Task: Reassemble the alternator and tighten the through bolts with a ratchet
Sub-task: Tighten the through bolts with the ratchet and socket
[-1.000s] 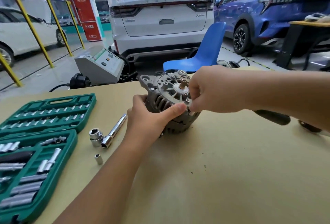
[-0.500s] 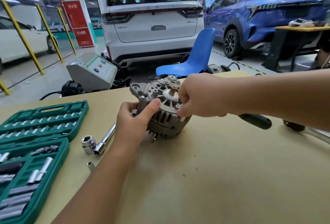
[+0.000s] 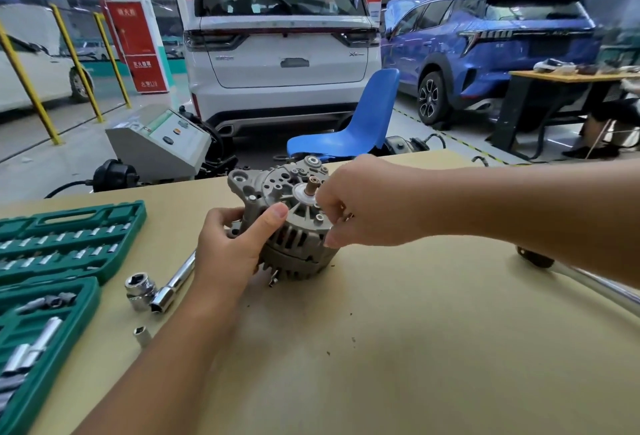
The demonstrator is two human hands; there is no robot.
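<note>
The grey alternator (image 3: 281, 192) stands on the tan table (image 3: 398, 348) with its shaft end up. My left hand (image 3: 232, 247) grips its left side, thumb lying over the top housing. My right hand (image 3: 360, 202) is at the right rim, fingers curled and pinching something small there; a bit of metal shows by the fingertips. A chrome extension bar (image 3: 176, 282) lies left of the alternator beside a large socket (image 3: 138, 287). A small socket (image 3: 141, 335) lies nearer me.
An open green socket case (image 3: 69, 247) fills the table's left side. A black-handled tool (image 3: 535, 256) with a chrome shaft lies at the right, partly behind my forearm. A grey machine (image 3: 162, 143), a blue chair (image 3: 360, 126) and parked cars stand beyond the far edge.
The view has tilted up and shifted, so the alternator sits lower and more central. My left thumb has slid up onto the top housing. My right hand stays at the right rim.
</note>
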